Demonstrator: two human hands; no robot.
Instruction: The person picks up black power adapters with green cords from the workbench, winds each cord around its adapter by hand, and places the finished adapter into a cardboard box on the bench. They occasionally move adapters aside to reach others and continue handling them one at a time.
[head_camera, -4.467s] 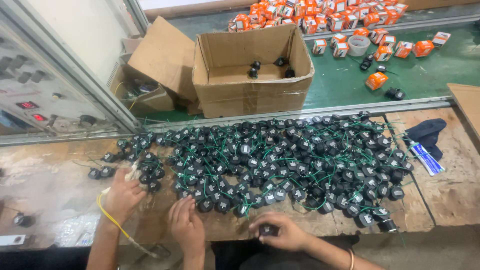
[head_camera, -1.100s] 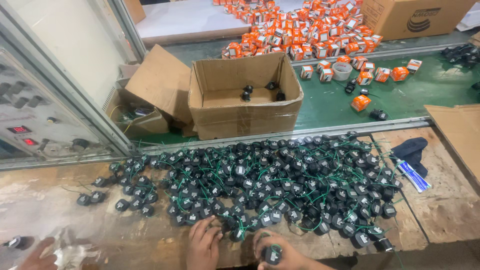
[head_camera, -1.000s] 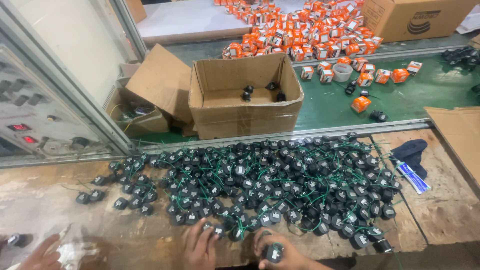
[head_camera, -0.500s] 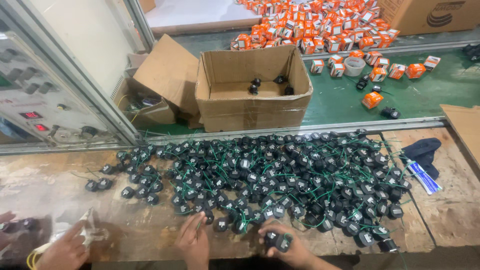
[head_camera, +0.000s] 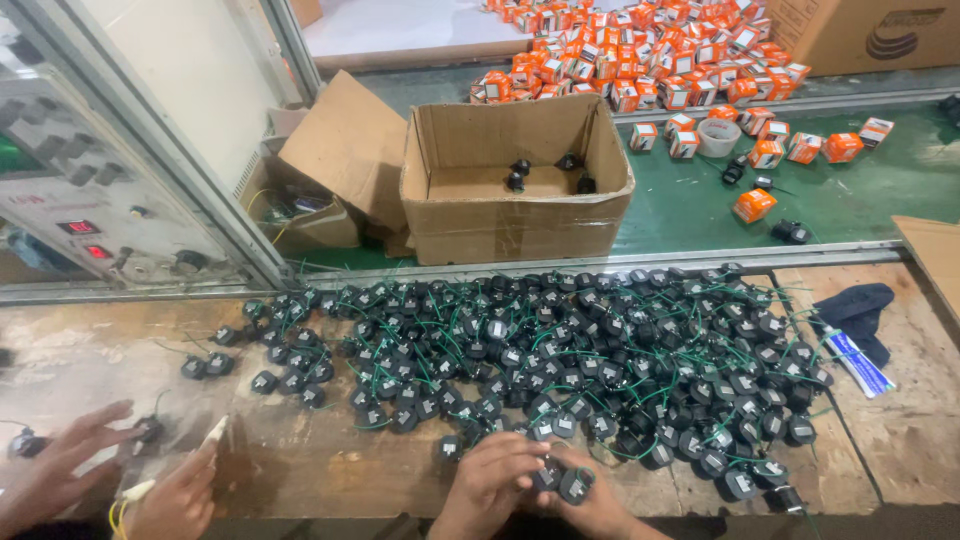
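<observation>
Black parts (head_camera: 562, 480) with green wires sit pinched between both hands, left hand (head_camera: 490, 480) and right hand (head_camera: 590, 500) curled half-closed. Just beyond lies the crowded pile (head_camera: 560, 370); bare tabletop (head_camera: 330, 460) opens left of the pile.

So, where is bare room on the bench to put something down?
Bare wood lies between the co-worker's hands and the person's hands. Another patch is right of the pile, below the dark cloth. The black parts crowd the middle.
</observation>
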